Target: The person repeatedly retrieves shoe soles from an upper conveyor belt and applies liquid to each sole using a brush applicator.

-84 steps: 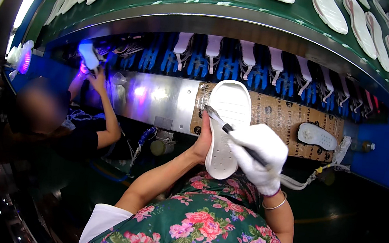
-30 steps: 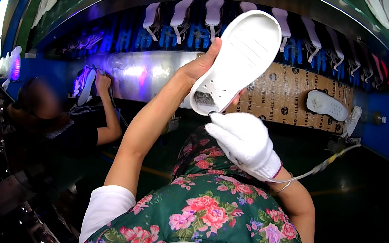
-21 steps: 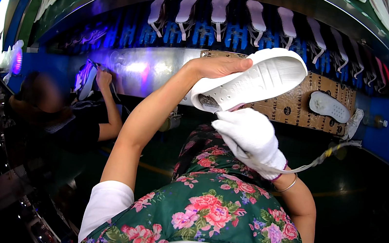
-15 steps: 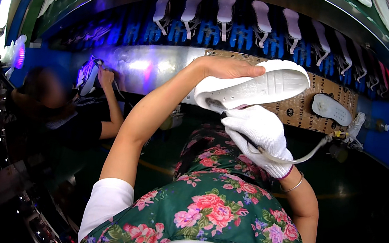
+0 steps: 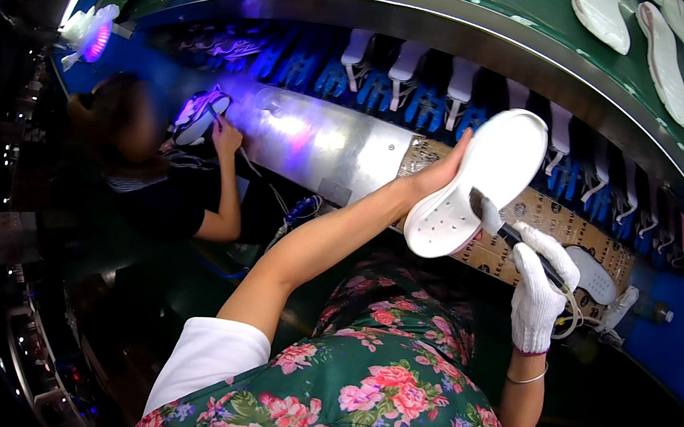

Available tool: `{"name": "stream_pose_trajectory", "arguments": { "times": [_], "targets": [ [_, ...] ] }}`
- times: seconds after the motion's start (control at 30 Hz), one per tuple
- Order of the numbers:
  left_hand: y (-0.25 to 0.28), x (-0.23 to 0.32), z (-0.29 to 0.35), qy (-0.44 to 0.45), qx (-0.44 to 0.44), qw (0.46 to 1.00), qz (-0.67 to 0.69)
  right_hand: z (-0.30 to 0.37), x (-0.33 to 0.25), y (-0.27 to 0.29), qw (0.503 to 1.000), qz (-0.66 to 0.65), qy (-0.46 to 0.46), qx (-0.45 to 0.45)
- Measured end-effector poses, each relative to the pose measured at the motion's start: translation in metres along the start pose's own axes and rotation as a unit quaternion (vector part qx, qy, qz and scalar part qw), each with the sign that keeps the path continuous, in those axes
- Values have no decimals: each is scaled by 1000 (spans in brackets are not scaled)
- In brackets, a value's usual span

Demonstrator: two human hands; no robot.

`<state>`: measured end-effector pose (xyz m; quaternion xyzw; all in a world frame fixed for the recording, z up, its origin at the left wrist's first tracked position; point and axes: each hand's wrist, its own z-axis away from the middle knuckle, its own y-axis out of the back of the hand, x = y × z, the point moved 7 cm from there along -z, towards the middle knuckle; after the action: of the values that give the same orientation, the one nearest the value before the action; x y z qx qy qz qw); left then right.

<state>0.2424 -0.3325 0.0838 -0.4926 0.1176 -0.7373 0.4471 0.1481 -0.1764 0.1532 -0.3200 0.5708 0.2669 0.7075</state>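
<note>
A white shoe sole (image 5: 510, 149) is gripped along its left edge by my bare left hand (image 5: 441, 173), thumb toward the upper side. It stands tilted, its broad inner face with small holes near the lower end turned toward me. My right hand (image 5: 541, 291), in a white knitted glove, is closed around the dark handle of a brush (image 5: 487, 212). A thin pale hose trails from the handle's rear. The bristles lie over the sole's inner face near its right edge; whether they touch it I cannot tell.
Another white sole (image 5: 593, 277) lies on the cardboard-covered bench (image 5: 524, 205). Behind hang several lilac-bottomed shoes (image 5: 460, 80) on blue holders. Overhead, a green shelf (image 5: 487, 27) carries several white soles (image 5: 667, 71). At left, a co-worker's hand (image 5: 227, 138) works on a shoe (image 5: 197, 118).
The sole has turned more upright, its inner face now toward me. My right hand has moved right and down, bringing the brush into view. The whole view has shifted and tilted.
</note>
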Motion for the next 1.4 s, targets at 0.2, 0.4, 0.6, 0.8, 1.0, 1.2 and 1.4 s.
{"name": "stream_pose_trajectory", "arguments": {
  "times": [0.2, 0.4, 0.6, 0.8, 1.0, 1.2, 1.4],
  "targets": [
    [14, -46, 6, -74, -103, 986, 111, -18, -40, -16, 963, 198, 171, -69],
    [26, -44, 35, -28, -129, 978, 159, 0, -40, -26, 950, 207, 207, -107],
    [-18, -35, 62, -43, -170, 873, 455, 18, -60, -29, 931, 209, 295, -57],
    [-33, -54, 45, -105, -125, 947, 276, 17, -79, -26, 913, 245, 326, -16],
    [-27, -87, 37, -73, -88, 940, 321, 11, -89, -29, 877, 274, 394, 19],
    [-24, -113, 32, -45, -93, 958, 267, 23, -89, -41, 857, 319, 405, 9],
    [-30, -90, 25, -88, -57, 960, 259, 15, -65, -25, 957, 120, 259, 42]
  ]
}}
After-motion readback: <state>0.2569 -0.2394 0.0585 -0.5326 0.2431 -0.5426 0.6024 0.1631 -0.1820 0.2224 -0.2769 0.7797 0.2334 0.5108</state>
